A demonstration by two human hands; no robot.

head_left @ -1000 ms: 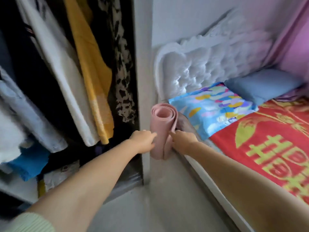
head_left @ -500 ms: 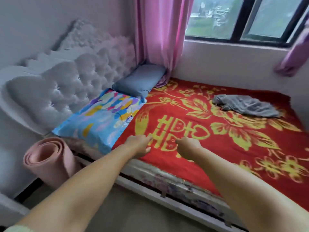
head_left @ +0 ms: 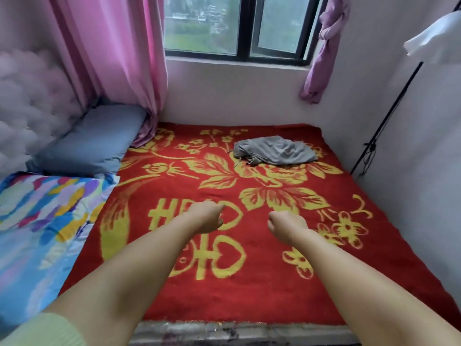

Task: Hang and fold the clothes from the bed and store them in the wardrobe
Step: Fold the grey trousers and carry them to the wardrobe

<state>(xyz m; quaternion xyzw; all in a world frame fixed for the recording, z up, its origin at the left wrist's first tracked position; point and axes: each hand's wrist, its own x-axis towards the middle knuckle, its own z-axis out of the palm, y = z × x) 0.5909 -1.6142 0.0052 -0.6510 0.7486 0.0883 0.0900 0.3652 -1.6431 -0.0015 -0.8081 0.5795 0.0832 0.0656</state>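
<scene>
Two hands out over the bed and neither one holds a thing. Our left hand (head_left: 207, 217) floats above the red and gold blanket (head_left: 174, 186) with its fingers curled loosely under, nothing in them. Our right hand (head_left: 287, 224) sits just beside it, a small gap between the two, fingers tucked in the same loose way and just as bare. Ahead of the right hand, well beyond our reach, we spot the crumpled grey garment (head_left: 275, 151) lying in a heap on the blanket, close to the wall under the window (head_left: 237, 26). Off to the left of the left hand we have the colourful patterned pillow (head_left: 42, 221), and beyond that one a plain blue pillow (head_left: 92, 141) tucked against the tufted headboard (head_left: 27, 101). A pink curtain (head_left: 119, 51) hangs down past the blue pillow's far end.
</scene>
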